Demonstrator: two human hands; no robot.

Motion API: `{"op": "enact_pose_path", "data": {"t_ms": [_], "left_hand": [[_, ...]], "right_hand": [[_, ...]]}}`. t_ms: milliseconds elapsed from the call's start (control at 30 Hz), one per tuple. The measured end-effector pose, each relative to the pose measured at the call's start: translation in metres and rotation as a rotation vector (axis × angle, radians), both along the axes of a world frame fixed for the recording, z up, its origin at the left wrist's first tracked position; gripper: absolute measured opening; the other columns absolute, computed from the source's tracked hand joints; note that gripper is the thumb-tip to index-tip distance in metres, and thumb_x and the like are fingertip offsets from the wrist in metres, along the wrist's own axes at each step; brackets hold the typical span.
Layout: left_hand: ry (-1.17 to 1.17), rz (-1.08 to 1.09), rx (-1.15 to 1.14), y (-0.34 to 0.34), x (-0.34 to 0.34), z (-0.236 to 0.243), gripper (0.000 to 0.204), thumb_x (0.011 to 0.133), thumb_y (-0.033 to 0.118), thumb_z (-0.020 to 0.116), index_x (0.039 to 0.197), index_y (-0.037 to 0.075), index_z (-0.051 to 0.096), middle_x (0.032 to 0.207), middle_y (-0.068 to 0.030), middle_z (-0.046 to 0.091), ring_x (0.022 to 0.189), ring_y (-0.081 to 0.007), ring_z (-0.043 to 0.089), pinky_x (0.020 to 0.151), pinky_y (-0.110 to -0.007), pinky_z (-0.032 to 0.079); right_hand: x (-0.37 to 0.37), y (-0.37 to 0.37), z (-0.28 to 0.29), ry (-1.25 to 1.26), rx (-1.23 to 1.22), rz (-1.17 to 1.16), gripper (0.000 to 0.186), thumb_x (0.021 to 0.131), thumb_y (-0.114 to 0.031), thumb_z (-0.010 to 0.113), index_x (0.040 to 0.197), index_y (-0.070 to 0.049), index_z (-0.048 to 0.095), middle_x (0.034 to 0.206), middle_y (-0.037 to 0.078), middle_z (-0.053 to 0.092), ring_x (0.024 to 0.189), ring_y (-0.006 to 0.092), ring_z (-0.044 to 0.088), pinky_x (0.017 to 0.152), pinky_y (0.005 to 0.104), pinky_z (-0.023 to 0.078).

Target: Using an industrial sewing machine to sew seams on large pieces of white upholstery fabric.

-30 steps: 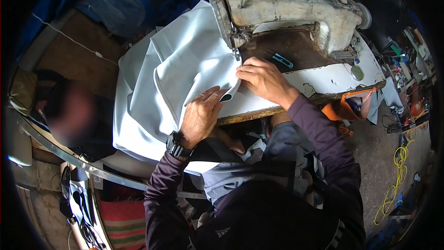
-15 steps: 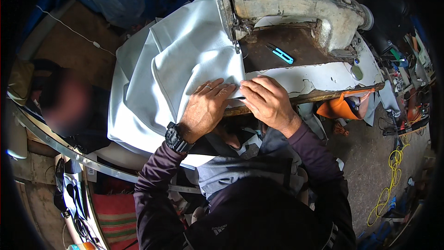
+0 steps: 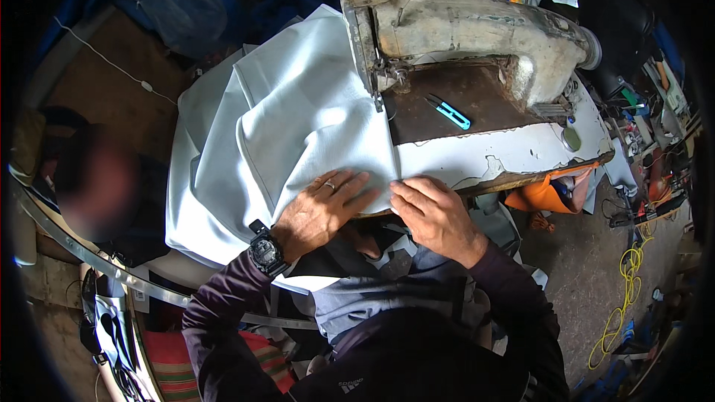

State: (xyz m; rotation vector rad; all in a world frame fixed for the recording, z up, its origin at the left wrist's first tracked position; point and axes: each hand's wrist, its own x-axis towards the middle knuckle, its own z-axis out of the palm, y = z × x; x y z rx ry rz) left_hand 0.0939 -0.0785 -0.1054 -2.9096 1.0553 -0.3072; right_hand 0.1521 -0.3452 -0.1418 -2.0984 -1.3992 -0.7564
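Note:
A large, pale grey-white sheet of material (image 3: 287, 115), perhaps vinyl, spreads in folds over the left of the sewing table, its right edge running under the head of an old, worn sewing machine (image 3: 454, 26). My left hand (image 3: 320, 208) lies on the sheet near its front edge, fingers stretched out and palm down. Just right of it, my right hand (image 3: 436, 216) pinches the sheet's right edge at the near corner; its fingertips are partly hidden. Blue-handled thread snips (image 3: 453, 115) lie on the machine's dark bed, right of the needle.
The white, chipped tabletop (image 3: 514, 156) carries a small round lid-like disc (image 3: 571, 139). Below its front edge hangs an orange pouch (image 3: 547, 192). A yellow cable (image 3: 625, 283) coils on the floor at right. Another person (image 3: 97, 179) is at the far left.
Both hands have come nearer to me along the sheet, farther from the needle. The gap between them has widened a little. The whole view has shifted slightly.

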Motion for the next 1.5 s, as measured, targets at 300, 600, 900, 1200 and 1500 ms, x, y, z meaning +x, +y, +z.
{"op": "enact_pose_path", "data": {"t_ms": [300,600,900,1200,1500], "left_hand": [[0.012,-0.032,-0.009,0.005,0.004,0.006,0.054,0.102,0.041,0.062,0.152,0.022,0.060,0.156,-0.0083,0.058,0.138,-0.0308,0.059,0.119,-0.045,0.047],[0.052,-0.056,-0.092,0.011,0.016,0.006,0.047,0.106,0.046,0.059,0.144,0.019,0.067,0.151,-0.0063,0.062,0.134,-0.0292,0.060,0.117,-0.044,0.050],[0.029,-0.084,-0.061,0.013,0.023,0.007,0.054,0.094,0.049,0.068,0.144,0.028,0.067,0.150,-0.0071,0.062,0.136,-0.0330,0.060,0.117,-0.046,0.050],[0.058,-0.081,-0.066,0.016,0.038,0.011,0.043,0.101,0.042,0.065,0.141,0.027,0.070,0.150,-0.0071,0.063,0.136,-0.0331,0.061,0.117,-0.046,0.050],[0.065,-0.083,-0.132,0.024,0.057,0.009,0.043,0.098,0.033,0.072,0.141,0.026,0.071,0.151,-0.0065,0.062,0.137,-0.0325,0.060,0.118,-0.046,0.050]], "right_hand": [[0.003,-0.002,0.007,0.052,-0.075,0.015,0.022,0.084,-0.006,0.079,0.104,0.001,0.075,0.118,0.011,0.074,0.112,0.0247,0.069,0.097,0.0411,0.059],[0.009,0.002,0.006,0.064,-0.086,0.016,0.018,0.084,-0.005,0.079,0.102,0.001,0.076,0.118,0.011,0.075,0.110,0.0248,0.069,0.097,0.0422,0.060],[0.018,0.000,0.013,0.151,-0.092,0.049,0.026,0.085,-0.012,0.081,0.107,0.001,0.077,0.123,0.010,0.073,0.112,0.0260,0.067,0.099,0.0428,0.058],[0.031,0.000,0.019,0.178,-0.155,0.053,0.035,0.090,-0.027,0.079,0.112,0.000,0.074,0.129,0.011,0.070,0.116,0.0279,0.063,0.101,0.0437,0.056],[0.048,0.004,0.028,0.228,-0.206,0.054,0.041,0.093,-0.034,0.077,0.115,0.000,0.073,0.130,0.011,0.070,0.119,0.0288,0.062,0.103,0.0440,0.054]]}}
